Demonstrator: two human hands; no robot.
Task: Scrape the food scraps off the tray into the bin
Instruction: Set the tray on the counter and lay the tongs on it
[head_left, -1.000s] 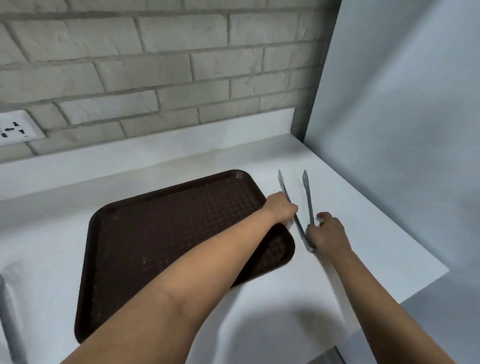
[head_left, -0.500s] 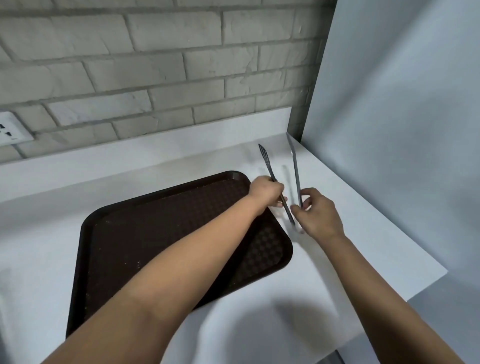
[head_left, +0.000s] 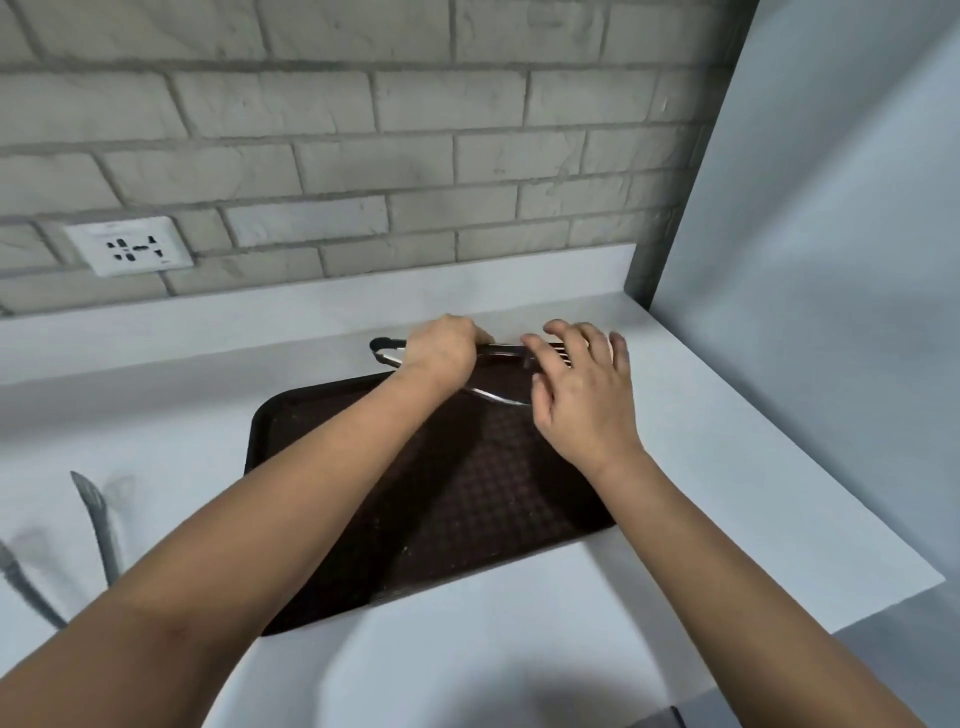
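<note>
A dark brown textured tray (head_left: 467, 499) lies on the white counter (head_left: 727, 467), with a few pale crumbs on its surface. My left hand (head_left: 441, 351) grips a pair of metal tongs (head_left: 498, 397) held sideways over the tray's far edge, their hinged end (head_left: 382, 345) poking out to the left. My right hand (head_left: 576, 384) hovers over the tongs' tip ends with fingers spread and relaxed, covering most of them. No bin is in view.
Another metal utensil (head_left: 98, 519) lies on the counter at the left, with a second one (head_left: 23, 587) at the frame's edge. A wall socket (head_left: 130, 252) sits in the brick wall. A grey panel (head_left: 831, 260) bounds the counter on the right.
The tongs turned from pointing away to lying sideways over the tray's far edge. My left hand took hold of them and my right hand let go and opened. The view shifted.
</note>
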